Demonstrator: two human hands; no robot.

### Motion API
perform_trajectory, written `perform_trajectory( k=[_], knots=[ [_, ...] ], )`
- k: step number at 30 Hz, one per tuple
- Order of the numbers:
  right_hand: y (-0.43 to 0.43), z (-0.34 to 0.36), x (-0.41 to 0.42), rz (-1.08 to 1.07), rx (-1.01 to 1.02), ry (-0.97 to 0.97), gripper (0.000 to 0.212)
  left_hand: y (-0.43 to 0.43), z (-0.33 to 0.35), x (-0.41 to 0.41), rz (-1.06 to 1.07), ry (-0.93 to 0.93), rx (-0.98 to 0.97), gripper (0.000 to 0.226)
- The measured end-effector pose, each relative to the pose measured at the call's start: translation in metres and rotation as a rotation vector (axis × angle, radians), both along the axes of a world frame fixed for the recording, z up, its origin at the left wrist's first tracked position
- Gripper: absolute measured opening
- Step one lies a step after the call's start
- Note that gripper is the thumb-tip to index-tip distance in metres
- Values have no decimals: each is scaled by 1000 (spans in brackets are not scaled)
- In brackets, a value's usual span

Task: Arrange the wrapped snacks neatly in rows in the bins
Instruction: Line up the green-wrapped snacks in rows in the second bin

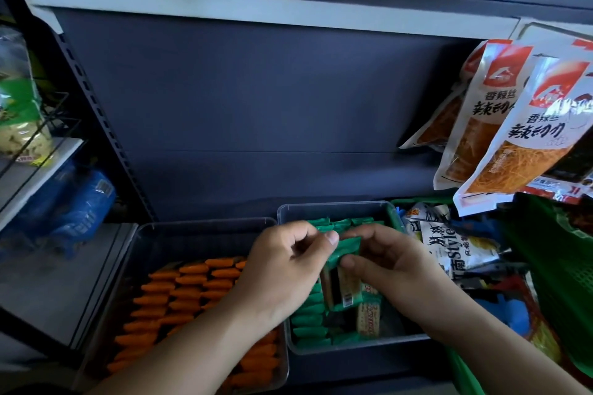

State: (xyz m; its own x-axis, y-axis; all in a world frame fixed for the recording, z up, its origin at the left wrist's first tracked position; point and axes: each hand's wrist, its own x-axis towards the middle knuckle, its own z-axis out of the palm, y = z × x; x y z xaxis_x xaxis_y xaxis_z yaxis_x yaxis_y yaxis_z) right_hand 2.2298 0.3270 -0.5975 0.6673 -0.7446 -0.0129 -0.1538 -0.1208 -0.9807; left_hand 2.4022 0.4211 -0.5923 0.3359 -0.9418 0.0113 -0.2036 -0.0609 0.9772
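Dark shelf (256,105), clear bin (333,207) below. Pinched at upper end by left hand (282,266) and right hand (394,266): green snack (345,250), long axis nearly upright (gap seemingly nearer right hand).

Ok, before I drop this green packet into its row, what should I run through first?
1. Grip: left hand and right hand both pinch the green packet: ok.
2. Single packet in the grip: cannot tell.
3. Correct bin: the packet is above the clear bin holding green snacks, not the orange snacks: ok.
4. Rows in that bin: loose packets lie flat across the near part: not ok.
5. Free slot in the row: the hands hide the middle of the bin: cannot tell.
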Motion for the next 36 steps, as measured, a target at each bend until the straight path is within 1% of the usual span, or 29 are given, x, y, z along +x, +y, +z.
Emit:
perform_trajectory(
  k=[2, 4, 5, 6, 8, 10, 14, 16, 18, 20, 22, 24, 26, 28, 29, 30, 31, 33, 34, 36],
  knots=[
    [-1, -1, 0, -8, 39, -24, 24, 0, -1, 1, 3, 6, -7, 32],
    [-2, -2, 1, -63, 78, -58, 23, 0, -3, 0, -27, -11, 1, 24],
    [-4, -3, 2, -112, 109, -83, 21, 1, -5, -1, -72, -34, 35, 20],
    [-5, -3, 2, -162, 142, -111, 19, 2, -8, -2, -128, -70, 75, 22],
    [-9, -2, 1, -237, 176, -119, 15, 4, -15, -6, -211, -118, 124, 42],
    [-11, -2, -1, -258, 191, -105, 17, 4, -18, -8, -203, -142, 117, 54],
    [-10, 1, -2, -265, 204, -100, 20, 1, -25, -7, -173, -251, 77, 58],
    [-9, 0, -2, -293, 159, -76, 22, 1, -29, -9, -132, -322, 65, 55],
    [-7, -5, 0, -329, 118, -46, 23, 0, -31, -13, -69, -385, 8, 51],
    [-3, -7, 2, -324, 115, -26, 29, -1, -31, -17, -50, -435, -28, 46],
    [-3, -6, -1, -241, 162, -23, 35, -6, -35, -18, -48, -465, -13, 39],
    [-6, -3, -8, -146, 204, -24, 28, -14, -39, -16, -82, -407, 26, 28],
    [-15, -7, -16, -162, 102, 35, 12, -20, -43, -14, -164, -266, 42, 17],
    [-25, -15, -23, -143, -24, 129, 20, -25, -47, -13, -247, -186, 58, 8],
    [-28, -19, -25, -119, -39, 170, 22, -27, -50, -13, -280, -184, 73, 5],
    [-31, -23, -26, -103, -41, 209, 20, -29, -55, -13, -301, -207, 95, 5],
    [-35, -29, -28, -93, -58, 246, 16, -32, -60, -13, -308, -245, 123, 11],
    [-43, -43, -30, -84, -129, 332, 13, -38, -72, -6, -272, -351, 210, 31],
    [-47, -51, -31, -71, -183, 395, 16, -39, -76, 0, -249, -407, 254, 38],
    [-53, -72, -29, -39, -245, 506, 22, -40, -82, 12, -215, -517, 280, 40]
  ],
)
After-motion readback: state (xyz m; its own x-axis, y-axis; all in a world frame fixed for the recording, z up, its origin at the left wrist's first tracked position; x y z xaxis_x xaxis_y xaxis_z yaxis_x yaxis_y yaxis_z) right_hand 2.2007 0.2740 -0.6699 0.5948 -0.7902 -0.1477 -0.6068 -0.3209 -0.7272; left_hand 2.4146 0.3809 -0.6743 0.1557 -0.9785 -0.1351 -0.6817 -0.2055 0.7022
